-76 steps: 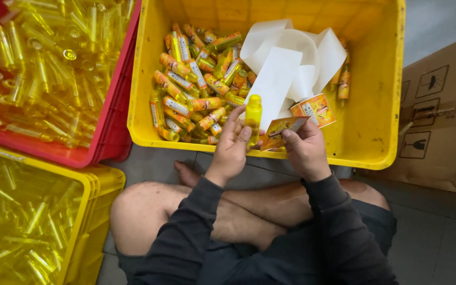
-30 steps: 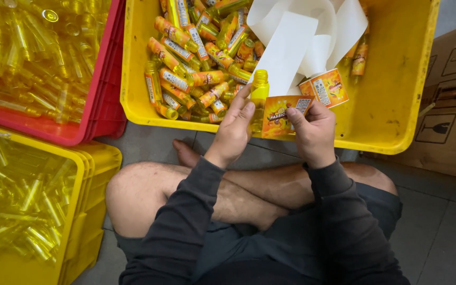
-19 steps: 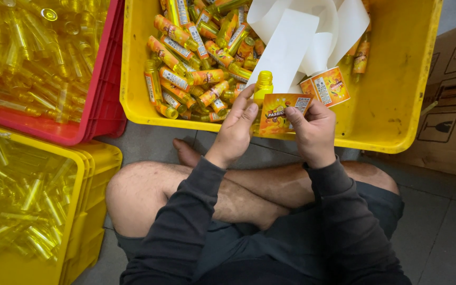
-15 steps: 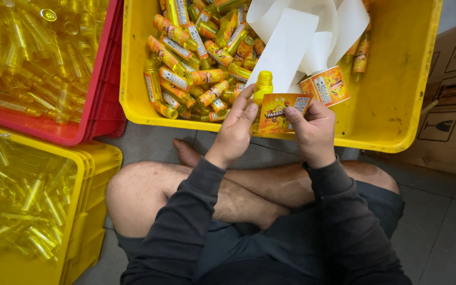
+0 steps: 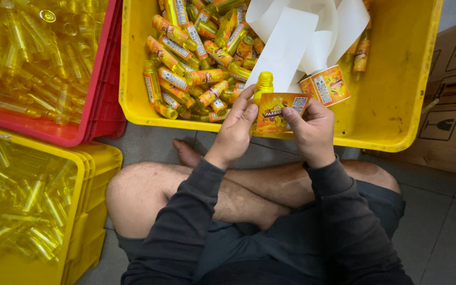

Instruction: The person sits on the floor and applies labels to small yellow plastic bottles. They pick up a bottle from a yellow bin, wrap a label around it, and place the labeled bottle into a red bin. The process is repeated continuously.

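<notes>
Orange label [image 5: 276, 112] pinched between left hand [image 5: 234, 131] and right hand [image 5: 312, 131], wrapped partway on a small yellow bottle [image 5: 263, 84]. Roll of the same orange labels [image 5: 327, 84] on white backing strip [image 5: 291, 45] lies in the yellow crate [image 5: 397, 105]. Labelled bottles [image 5: 196, 58] piled at its left. Brown cardboard box [image 5: 449, 100] with black handling symbols at far right.

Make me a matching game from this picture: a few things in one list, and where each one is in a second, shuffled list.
Things:
1. small bottle
2. label roll
3. red crate
4. cardboard box

Places:
A. far right, on the floor
B. top left, full of bare yellow bottles
C. between the left hand and right hand, half wrapped in an orange label
D. inside the yellow crate, trailing white backing paper

Pairs: 1-C, 2-D, 3-B, 4-A
</notes>
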